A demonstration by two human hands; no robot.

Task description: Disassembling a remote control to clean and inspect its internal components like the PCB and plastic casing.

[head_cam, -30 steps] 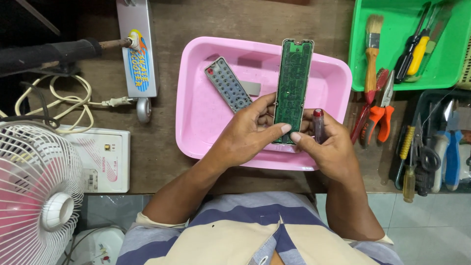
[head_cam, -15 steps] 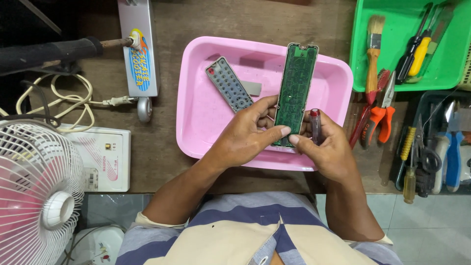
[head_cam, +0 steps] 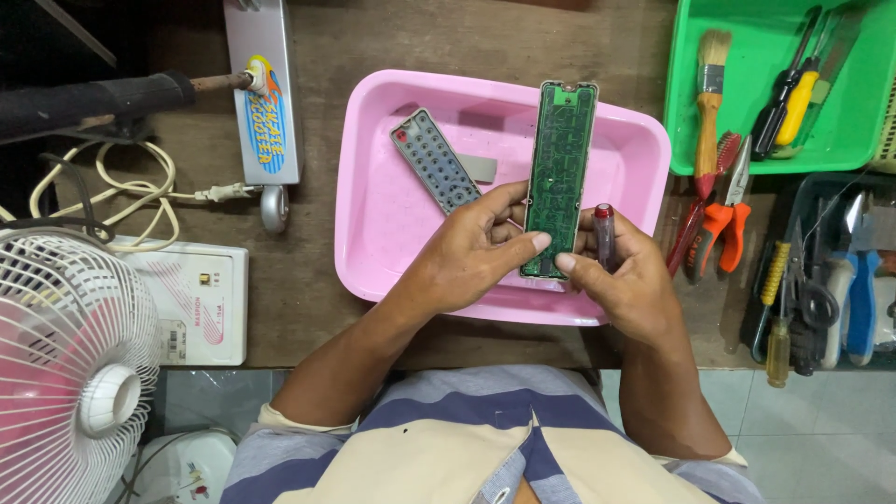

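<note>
Circuit board's (head_cam: 558, 177) lower end hidden behind fingers (head_cam: 523, 245) — fan (head_cam: 70, 364) cropped.

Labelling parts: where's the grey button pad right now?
In the head view, the grey button pad lies in the pink tray, left of the green circuit board and just above the left hand.

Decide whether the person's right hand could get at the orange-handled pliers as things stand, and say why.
Probably yes, but not freely. The orange-handled pliers lie uncovered just beside the right hand. That hand, though, grips a small dark red-tipped tool and helps hold the green circuit board, so it is occupied.
</note>
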